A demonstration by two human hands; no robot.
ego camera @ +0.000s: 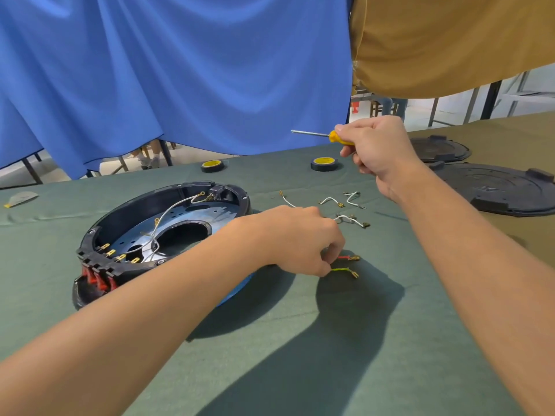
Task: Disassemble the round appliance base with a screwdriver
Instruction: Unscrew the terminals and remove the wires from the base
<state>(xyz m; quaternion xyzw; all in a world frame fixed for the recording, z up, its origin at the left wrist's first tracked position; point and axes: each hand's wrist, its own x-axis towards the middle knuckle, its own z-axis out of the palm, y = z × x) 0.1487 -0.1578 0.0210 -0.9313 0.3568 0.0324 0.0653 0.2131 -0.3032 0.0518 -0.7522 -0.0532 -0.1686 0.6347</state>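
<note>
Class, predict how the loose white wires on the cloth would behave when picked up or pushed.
Probably floppy: the white wires lie in loose curves. Likely very light, since they look thin and short. If pushed, their metal terminals might snag the cloth rather than slide cleanly.

matt green cloth (300,340), glossy black plastic base (144,205)

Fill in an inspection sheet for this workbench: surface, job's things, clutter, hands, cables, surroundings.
Surface: green cloth covers the table.
Job's things: round appliance base lies open; screwdriver is held off the table.
Clutter: two tape rolls; two black covers at the right.
Hands: left hand pinches coloured leads; right hand grips the screwdriver.
Cables: white wire inside the base; loose white leads on the cloth.
Surroundings: blue drape and tan drape behind.
</note>
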